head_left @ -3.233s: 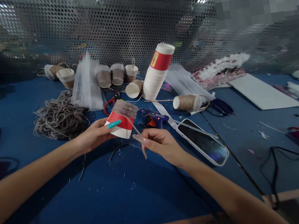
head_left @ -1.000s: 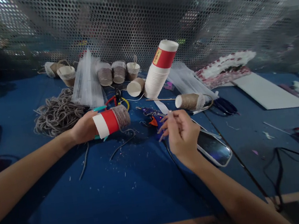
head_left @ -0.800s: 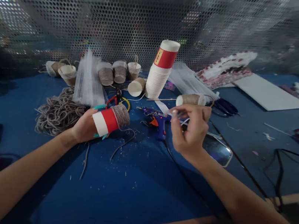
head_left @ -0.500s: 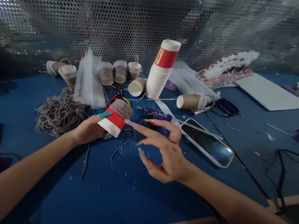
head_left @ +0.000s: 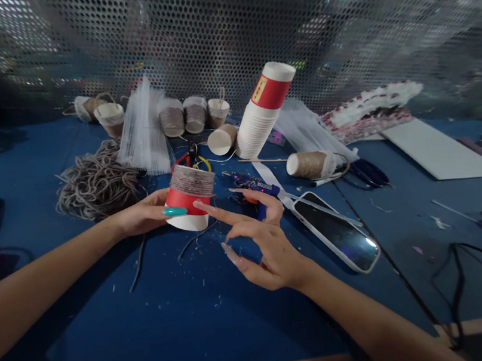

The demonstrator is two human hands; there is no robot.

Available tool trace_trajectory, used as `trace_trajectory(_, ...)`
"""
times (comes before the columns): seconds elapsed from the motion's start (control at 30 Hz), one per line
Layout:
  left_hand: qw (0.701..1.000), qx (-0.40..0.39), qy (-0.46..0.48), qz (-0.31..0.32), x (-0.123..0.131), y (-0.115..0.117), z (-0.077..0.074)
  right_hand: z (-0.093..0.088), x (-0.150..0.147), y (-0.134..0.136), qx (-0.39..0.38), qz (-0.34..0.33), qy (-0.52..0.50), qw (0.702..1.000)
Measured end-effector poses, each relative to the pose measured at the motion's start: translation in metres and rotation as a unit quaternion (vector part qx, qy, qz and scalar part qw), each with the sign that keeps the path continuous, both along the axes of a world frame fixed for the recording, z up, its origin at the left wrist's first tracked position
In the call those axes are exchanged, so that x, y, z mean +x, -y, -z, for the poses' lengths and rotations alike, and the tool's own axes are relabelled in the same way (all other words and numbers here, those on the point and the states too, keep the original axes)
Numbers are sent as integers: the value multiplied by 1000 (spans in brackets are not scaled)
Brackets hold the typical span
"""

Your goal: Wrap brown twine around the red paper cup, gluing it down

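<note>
Red cup (head_left: pixel 188 195) in a coat of yarn

Grey-brown yarn (head_left: pixel 192 178) covers the upper end in close, level rings, slightly fuzzy, with a pale line showing among them. Below it runs a smooth, bright red band, and below that a plain white strip with a curved edge. The cup leans a little, wrapped end up, held above the blue table (head_left: pixel 155 332).

The left hand (head_left: pixel 149 214) grips it from the side — thumb pressed across the red and white, teal nail lying flat, the other fingers mostly hidden behind. The right hand (head_left: pixel 269 248) is spread, its index fingertip at the red band; whether it presses, I cannot tell.

Just beyond the right hand lies a blue glue gun (head_left: pixel 245 180), with a phone (head_left: pixel 337 232) near it. Behind the left wrist sits a tangled grey heap (head_left: pixel 95 183) of cord.
</note>
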State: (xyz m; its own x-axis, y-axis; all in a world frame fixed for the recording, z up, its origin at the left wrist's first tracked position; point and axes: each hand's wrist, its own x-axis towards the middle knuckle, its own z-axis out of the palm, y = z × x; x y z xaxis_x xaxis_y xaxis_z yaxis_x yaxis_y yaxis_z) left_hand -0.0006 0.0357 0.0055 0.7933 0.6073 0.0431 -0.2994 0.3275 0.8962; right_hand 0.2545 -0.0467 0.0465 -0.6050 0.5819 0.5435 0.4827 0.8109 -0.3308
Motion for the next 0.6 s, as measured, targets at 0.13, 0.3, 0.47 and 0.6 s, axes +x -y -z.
trace_trajectory(0.13, 1000, 4, 0, 13, -1, -1, 3, 0, 0, 0, 17, 11, -1, 1000)
trace_trajectory(0.3, 1000, -2, -2, 15, -1, -1, 2, 1, 1, 0, 25, 20, 4, 999)
trace_trajectory(0.47, 1000, -11, -18, 12, -3, 0, 2, 3, 3, 0, 38, 38, 26, 998)
trace_trajectory(0.6, 1000, -16, -21, 7, -4, 0, 4, 2, 3, -1, 28, 43, 19, 999)
